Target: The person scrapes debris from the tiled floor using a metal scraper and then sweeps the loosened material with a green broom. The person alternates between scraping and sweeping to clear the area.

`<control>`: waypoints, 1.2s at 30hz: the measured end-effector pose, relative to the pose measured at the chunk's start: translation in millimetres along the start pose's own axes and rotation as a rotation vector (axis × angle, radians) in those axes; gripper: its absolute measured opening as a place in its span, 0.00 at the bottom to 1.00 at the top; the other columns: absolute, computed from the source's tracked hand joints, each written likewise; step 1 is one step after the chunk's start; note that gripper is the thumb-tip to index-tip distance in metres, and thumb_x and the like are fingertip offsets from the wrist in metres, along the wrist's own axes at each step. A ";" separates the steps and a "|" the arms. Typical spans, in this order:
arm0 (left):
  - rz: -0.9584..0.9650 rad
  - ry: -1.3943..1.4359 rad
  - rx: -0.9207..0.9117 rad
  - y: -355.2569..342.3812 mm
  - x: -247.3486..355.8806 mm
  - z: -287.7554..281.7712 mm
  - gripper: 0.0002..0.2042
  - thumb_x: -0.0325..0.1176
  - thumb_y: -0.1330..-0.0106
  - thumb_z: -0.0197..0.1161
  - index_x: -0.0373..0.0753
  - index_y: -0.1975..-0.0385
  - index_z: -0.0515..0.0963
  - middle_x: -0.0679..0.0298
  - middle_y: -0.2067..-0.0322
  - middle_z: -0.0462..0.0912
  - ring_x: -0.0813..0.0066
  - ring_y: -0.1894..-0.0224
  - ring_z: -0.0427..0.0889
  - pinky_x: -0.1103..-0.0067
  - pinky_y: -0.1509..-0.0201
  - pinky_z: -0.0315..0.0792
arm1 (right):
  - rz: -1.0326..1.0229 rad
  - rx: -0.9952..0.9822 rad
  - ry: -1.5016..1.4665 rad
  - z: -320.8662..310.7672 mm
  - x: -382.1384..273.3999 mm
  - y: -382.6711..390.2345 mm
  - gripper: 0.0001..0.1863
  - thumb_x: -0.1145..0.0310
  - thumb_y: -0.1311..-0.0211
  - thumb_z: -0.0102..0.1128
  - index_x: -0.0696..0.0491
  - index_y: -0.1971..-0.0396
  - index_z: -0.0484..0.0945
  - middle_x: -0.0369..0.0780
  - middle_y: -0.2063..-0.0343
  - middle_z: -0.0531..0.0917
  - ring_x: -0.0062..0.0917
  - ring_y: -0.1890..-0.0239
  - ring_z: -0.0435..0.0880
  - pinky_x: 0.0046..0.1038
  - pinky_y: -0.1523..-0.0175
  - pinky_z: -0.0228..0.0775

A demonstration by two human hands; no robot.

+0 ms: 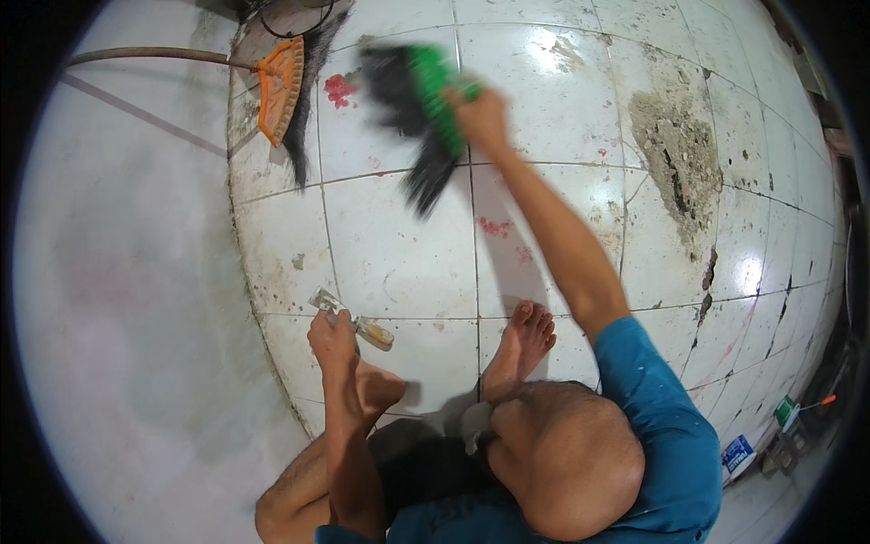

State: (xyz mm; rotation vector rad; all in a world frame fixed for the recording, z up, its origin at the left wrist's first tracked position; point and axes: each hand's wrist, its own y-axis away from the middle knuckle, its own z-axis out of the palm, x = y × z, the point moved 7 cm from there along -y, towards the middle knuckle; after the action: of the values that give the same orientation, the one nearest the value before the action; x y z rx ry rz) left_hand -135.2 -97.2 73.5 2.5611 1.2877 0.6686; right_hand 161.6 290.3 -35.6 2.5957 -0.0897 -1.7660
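Observation:
My right hand reaches far forward, closed round the green head of a broom. Long black bristles fan out to the left of the head, over the white floor tiles; both are smeared by motion. My left hand is near my left foot, its fingers wrapped round a small putty knife. The knife's metal blade points up and left, and its worn, pale handle sticks out to the right, just above the tiles.
An orange-headed broom with a long stick leans from the left wall. Red stains mark the tiles. A broken patch of bare cement lies at the right. A blue-and-white container stands at the far right.

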 end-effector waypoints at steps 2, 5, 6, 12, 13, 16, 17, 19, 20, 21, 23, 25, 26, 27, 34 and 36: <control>0.027 0.041 0.035 -8.0 -12.3 -4.4 0.18 0.39 0.34 0.66 0.23 0.64 0.82 0.39 0.66 0.88 0.45 0.63 0.87 0.59 0.52 0.78 | -0.007 0.242 0.132 -101.0 26.4 -46.7 0.36 0.38 0.31 0.70 0.61 0.48 0.89 0.47 0.76 0.87 0.32 0.71 0.85 0.39 0.61 0.77; 0.029 0.120 0.021 -11.4 -2.6 5.8 0.17 0.38 0.34 0.66 0.23 0.64 0.82 0.39 0.67 0.88 0.45 0.64 0.87 0.59 0.53 0.78 | -0.066 0.622 0.538 -261.3 45.7 -80.3 0.39 0.39 0.31 0.67 0.62 0.40 0.85 0.57 0.52 0.91 0.51 0.48 0.90 0.46 0.40 0.79; 0.013 0.125 0.006 -8.7 -3.6 6.8 0.17 0.38 0.34 0.66 0.23 0.63 0.82 0.40 0.67 0.88 0.45 0.64 0.87 0.59 0.54 0.78 | -0.087 0.673 0.546 -290.7 40.3 -68.0 0.36 0.44 0.30 0.68 0.63 0.39 0.85 0.55 0.53 0.91 0.50 0.52 0.91 0.44 0.43 0.80; -0.017 0.105 -0.018 -17.0 1.7 17.1 0.17 0.37 0.33 0.67 0.23 0.62 0.82 0.41 0.67 0.89 0.47 0.65 0.87 0.60 0.55 0.78 | -0.102 0.290 0.053 -206.2 -67.4 119.7 0.24 0.54 0.28 0.75 0.59 0.46 0.87 0.49 0.63 0.92 0.33 0.66 0.91 0.35 0.57 0.83; 0.008 0.193 0.011 -15.5 14.9 16.9 0.17 0.38 0.34 0.67 0.24 0.63 0.82 0.42 0.68 0.88 0.47 0.65 0.87 0.60 0.55 0.78 | -0.111 0.147 0.173 -161.5 -74.1 157.8 0.23 0.56 0.29 0.75 0.57 0.44 0.86 0.50 0.59 0.90 0.39 0.60 0.91 0.39 0.54 0.82; 0.090 0.016 0.077 -41.2 9.1 -1.2 0.17 0.38 0.34 0.68 0.24 0.65 0.82 0.42 0.69 0.88 0.48 0.66 0.86 0.60 0.55 0.77 | -0.067 -0.425 -0.168 -34.9 -80.4 233.0 0.33 0.54 0.31 0.76 0.55 0.32 0.79 0.51 0.59 0.83 0.51 0.56 0.87 0.43 0.47 0.80; 0.145 0.025 0.085 -38.2 29.0 -3.0 0.18 0.38 0.35 0.68 0.23 0.66 0.81 0.42 0.70 0.87 0.48 0.67 0.84 0.60 0.56 0.77 | -0.115 -0.367 -0.106 -31.3 -56.5 234.7 0.32 0.54 0.31 0.76 0.55 0.33 0.81 0.51 0.58 0.85 0.47 0.58 0.87 0.42 0.49 0.81; 0.175 0.009 0.128 -40.8 36.1 -15.4 0.17 0.38 0.34 0.68 0.24 0.66 0.81 0.43 0.71 0.87 0.49 0.68 0.84 0.60 0.57 0.76 | -0.063 -0.223 -0.030 -37.0 -21.2 214.5 0.30 0.53 0.30 0.76 0.55 0.35 0.83 0.51 0.55 0.88 0.41 0.59 0.89 0.40 0.51 0.82; 0.186 0.007 0.153 -42.1 36.7 -21.9 0.17 0.38 0.34 0.68 0.24 0.67 0.81 0.44 0.71 0.87 0.50 0.68 0.84 0.60 0.57 0.76 | 0.031 -0.127 0.002 -66.8 1.9 187.4 0.29 0.53 0.30 0.75 0.56 0.36 0.83 0.51 0.55 0.90 0.39 0.60 0.90 0.40 0.50 0.82; 0.160 0.054 0.161 -45.7 30.1 -24.3 0.17 0.37 0.34 0.68 0.24 0.66 0.81 0.44 0.71 0.87 0.51 0.68 0.84 0.61 0.57 0.76 | 0.120 -0.046 0.030 -102.5 15.6 157.0 0.29 0.52 0.30 0.75 0.56 0.38 0.85 0.53 0.54 0.91 0.36 0.58 0.92 0.38 0.50 0.83; 0.119 0.161 0.163 -52.1 18.2 -19.1 0.16 0.36 0.33 0.68 0.24 0.66 0.81 0.46 0.71 0.87 0.53 0.68 0.84 0.61 0.57 0.76 | 0.005 0.284 0.302 -188.3 31.7 96.5 0.31 0.52 0.27 0.71 0.61 0.36 0.82 0.58 0.49 0.89 0.50 0.49 0.91 0.44 0.44 0.82; 0.057 0.113 0.036 -44.8 32.8 -4.0 0.18 0.38 0.35 0.68 0.23 0.61 0.83 0.39 0.62 0.87 0.49 0.59 0.85 0.60 0.49 0.75 | -0.128 0.488 0.515 -265.3 13.4 60.2 0.29 0.53 0.28 0.73 0.61 0.39 0.84 0.53 0.55 0.91 0.41 0.56 0.91 0.40 0.51 0.83; 0.031 0.086 -0.036 -42.8 39.4 5.7 0.20 0.40 0.36 0.67 0.23 0.59 0.84 0.36 0.58 0.87 0.47 0.54 0.85 0.60 0.45 0.75 | -0.220 0.605 0.623 -292.3 -3.5 55.5 0.27 0.54 0.27 0.74 0.59 0.40 0.86 0.50 0.59 0.92 0.31 0.61 0.92 0.34 0.55 0.84; 0.046 0.093 -0.023 -42.7 37.4 6.0 0.20 0.39 0.36 0.68 0.23 0.59 0.83 0.36 0.58 0.87 0.47 0.54 0.85 0.60 0.45 0.75 | -0.221 0.638 0.543 -299.6 -22.7 58.9 0.26 0.56 0.28 0.75 0.59 0.40 0.86 0.49 0.60 0.91 0.32 0.63 0.91 0.35 0.57 0.83; 0.094 0.064 0.102 -52.3 -10.5 5.5 0.18 0.38 0.35 0.66 0.23 0.62 0.82 0.43 0.64 0.88 0.50 0.60 0.83 0.61 0.49 0.75 | -0.213 -0.026 -0.037 -135.7 -90.2 223.7 0.31 0.58 0.34 0.79 0.55 0.35 0.82 0.51 0.54 0.88 0.45 0.53 0.90 0.41 0.48 0.83; 0.087 0.037 0.076 -59.0 -13.4 9.6 0.18 0.38 0.34 0.66 0.23 0.61 0.82 0.44 0.64 0.88 0.50 0.60 0.83 0.61 0.49 0.75 | -0.006 -0.465 -0.158 -81.5 -60.9 251.9 0.33 0.54 0.32 0.76 0.54 0.31 0.79 0.51 0.46 0.88 0.49 0.52 0.89 0.43 0.44 0.82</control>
State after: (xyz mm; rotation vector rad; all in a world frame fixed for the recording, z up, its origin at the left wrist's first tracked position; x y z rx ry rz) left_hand -179.5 -72.2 39.3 2.6916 1.2415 0.6997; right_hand 203.3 39.2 59.2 2.1326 0.2929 -1.7364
